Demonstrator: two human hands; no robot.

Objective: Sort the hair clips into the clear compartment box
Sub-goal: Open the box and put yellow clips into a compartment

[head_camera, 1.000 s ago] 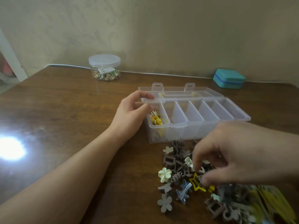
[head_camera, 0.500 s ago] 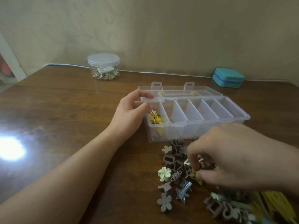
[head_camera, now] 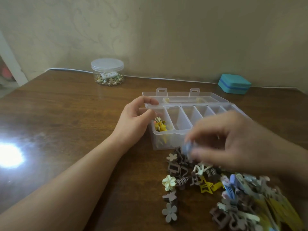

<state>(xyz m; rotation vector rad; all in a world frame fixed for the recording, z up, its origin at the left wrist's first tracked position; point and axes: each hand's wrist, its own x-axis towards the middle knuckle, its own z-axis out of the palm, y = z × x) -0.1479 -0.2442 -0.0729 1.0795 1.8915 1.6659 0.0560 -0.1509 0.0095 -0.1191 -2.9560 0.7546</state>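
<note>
The clear compartment box lies open on the wooden table, lid folded back. Its leftmost compartment holds yellow hair clips; the other visible compartments look bare. My left hand grips the box's left end, thumb and forefinger on the rim. My right hand hovers, blurred, in front of the box and pinches a small blue hair clip between thumb and fingers. Below it spreads a pile of hair clips: brown, grey, cream flowers, a yellow star.
A clear round jar of small gold pieces stands at the back left by the wall. A teal case sits at the back right. A white cable runs along the wall. A bright glare spot shows at the left.
My right hand has lifted out of the pile toward the box, now holding a blue clip. The blue star clip is gone from the pile. My left hand stayed on the box.
</note>
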